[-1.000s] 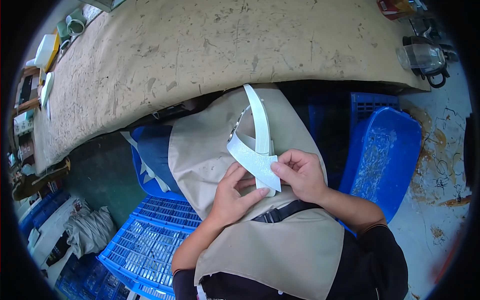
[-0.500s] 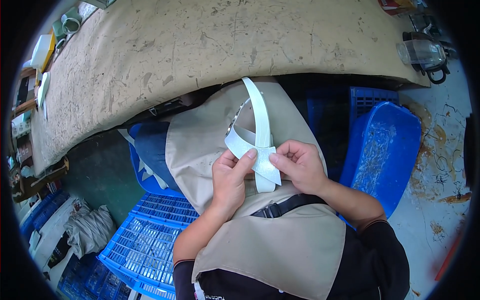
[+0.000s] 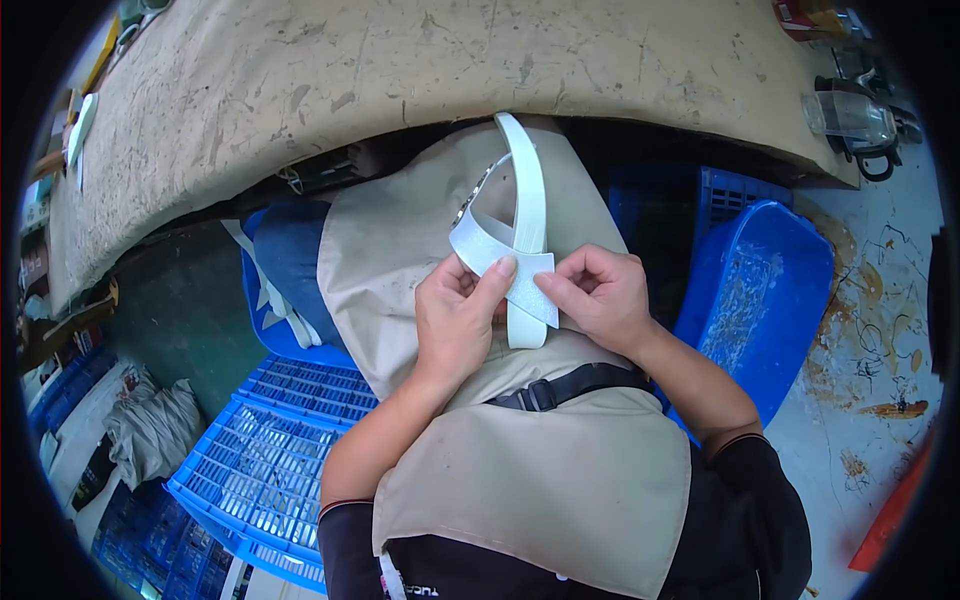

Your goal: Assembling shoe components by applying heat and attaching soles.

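Over my lap I hold what looks like a sandal. A long, curved, pale mint strip (image 3: pixel 530 185), seen edge-on like a sole, runs away from me toward the table. Across it lies a wide glittery white strap (image 3: pixel 475 240), with dark shiny trim along the far left side. My left hand (image 3: pixel 462 310) is closed on the strap's left part, thumb on top and fingers underneath. Thumb and fingers of my right hand (image 3: pixel 600 300) pinch the strap's free right end. The fingertips beneath are partly hidden.
A worn beige-covered table (image 3: pixel 400 70) curves across the far side. Blue tubs (image 3: pixel 760 290) stand right and left of my lap, the left one holding white strips. A blue crate (image 3: pixel 260 450) sits at lower left. A clear jug (image 3: pixel 850 118) is at far right.
Both hands and the sandal appear slightly higher in view, along with a small shift of the whole picture. My grip on the strap stays nearly the same.
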Motion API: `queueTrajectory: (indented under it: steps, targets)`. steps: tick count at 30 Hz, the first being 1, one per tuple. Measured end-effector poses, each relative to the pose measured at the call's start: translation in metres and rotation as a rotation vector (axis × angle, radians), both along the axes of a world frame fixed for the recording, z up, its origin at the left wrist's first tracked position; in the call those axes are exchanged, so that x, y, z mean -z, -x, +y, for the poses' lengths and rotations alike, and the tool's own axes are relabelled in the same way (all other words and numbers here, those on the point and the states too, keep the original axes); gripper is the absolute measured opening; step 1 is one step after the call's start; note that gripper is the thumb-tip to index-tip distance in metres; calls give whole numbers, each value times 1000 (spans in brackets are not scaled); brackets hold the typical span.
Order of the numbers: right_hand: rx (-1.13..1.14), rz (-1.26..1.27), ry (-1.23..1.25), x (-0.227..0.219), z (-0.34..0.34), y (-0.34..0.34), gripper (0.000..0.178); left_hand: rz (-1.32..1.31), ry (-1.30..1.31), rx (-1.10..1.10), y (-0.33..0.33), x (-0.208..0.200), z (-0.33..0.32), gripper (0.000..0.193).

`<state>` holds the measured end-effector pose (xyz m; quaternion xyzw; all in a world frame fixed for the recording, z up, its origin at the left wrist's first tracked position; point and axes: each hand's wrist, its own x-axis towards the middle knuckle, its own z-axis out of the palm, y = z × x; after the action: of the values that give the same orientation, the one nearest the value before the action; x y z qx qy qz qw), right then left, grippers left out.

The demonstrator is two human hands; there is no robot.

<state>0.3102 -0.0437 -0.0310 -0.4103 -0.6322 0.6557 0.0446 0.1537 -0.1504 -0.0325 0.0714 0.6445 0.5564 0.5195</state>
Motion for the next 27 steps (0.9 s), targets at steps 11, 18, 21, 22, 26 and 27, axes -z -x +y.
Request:
queueTrajectory:
  steps: [11,18,21,22,26,27]
  targets:
    - [-26,135,481,10,-19,-21,13,-5,-37,108,0,9,-20,14]
    - [-94,114,678,20,-3,-12,15,-65,-25,77,-1,15,-24,16]
    - [-163,106,648,20,2,-9,17,-62,-17,78,0,16,-24,16]
    - [-185,103,639,20,4,-8,18,-62,-14,78,1,17,-24,16]
    - [-384,34,357,14,15,-2,15,-76,-1,69,1,17,-25,17]
    - [-447,13,259,12,16,-2,14,-80,1,67,0,17,-25,17]
